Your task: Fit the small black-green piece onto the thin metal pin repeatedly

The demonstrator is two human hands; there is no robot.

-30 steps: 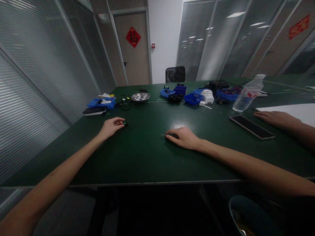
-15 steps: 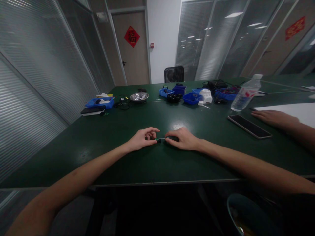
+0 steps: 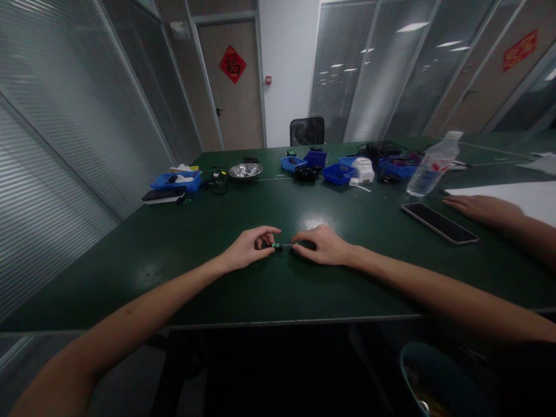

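Observation:
Near the middle of the dark green table (image 3: 243, 301), my left hand (image 3: 247, 248) pinches a small green and black part (image 3: 277, 247) with its thumb and fingers. The part is too small to make out in detail. Facing it, my right hand (image 3: 322, 245) is closed on a screwdriver (image 3: 286, 245). Its thin metal shaft points left, towards the part; the handle is mostly hidden by my fingers. I cannot tell whether the tip touches the part. Both hands are low, at the tabletop.
To the right are a phone (image 3: 438, 223), a water bottle (image 3: 434, 165) and another person's hand (image 3: 482, 209) beside white paper (image 3: 530, 197). Farther back stand a metal bowl (image 3: 245, 171), blue trays (image 3: 337, 174) and a blue bin (image 3: 176, 182). A bucket (image 3: 406, 362) is below the table edge.
My left hand and the small part have shifted very slightly left, and a little more of the part's green shows. My right hand stays nearly still.

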